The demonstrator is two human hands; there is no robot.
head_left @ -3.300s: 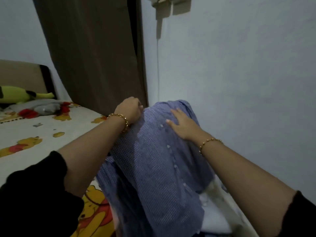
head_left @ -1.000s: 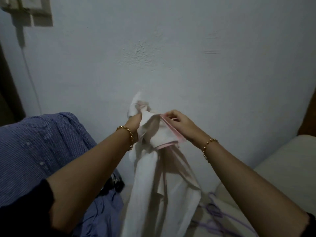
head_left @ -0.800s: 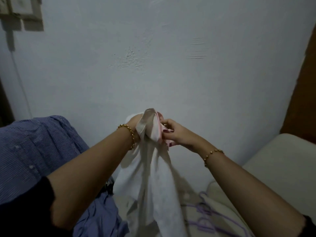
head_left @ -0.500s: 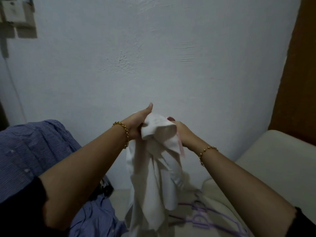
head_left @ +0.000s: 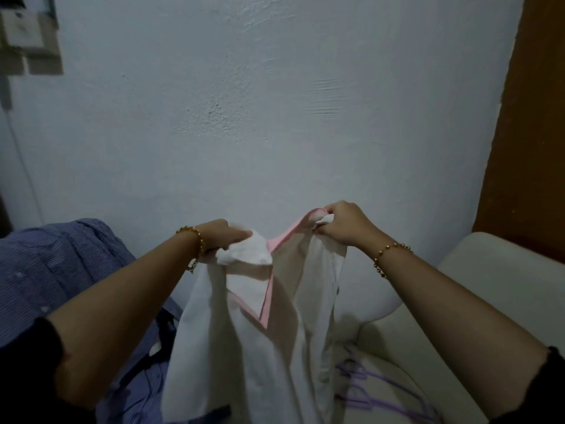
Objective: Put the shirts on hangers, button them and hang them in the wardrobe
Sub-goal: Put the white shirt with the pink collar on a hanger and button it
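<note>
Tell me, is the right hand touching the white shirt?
Touching. The head view shows the right hand pinching the white shirt at its pink-edged collar.

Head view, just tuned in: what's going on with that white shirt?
A person holds the white shirt up before the wall, left hand gripping one side of its pink-edged neckline, right hand pinching the other, spread apart. It is not on a hanger yet; purple hangers lie below on the cream seat. A blue shirt is at the left.
</note>
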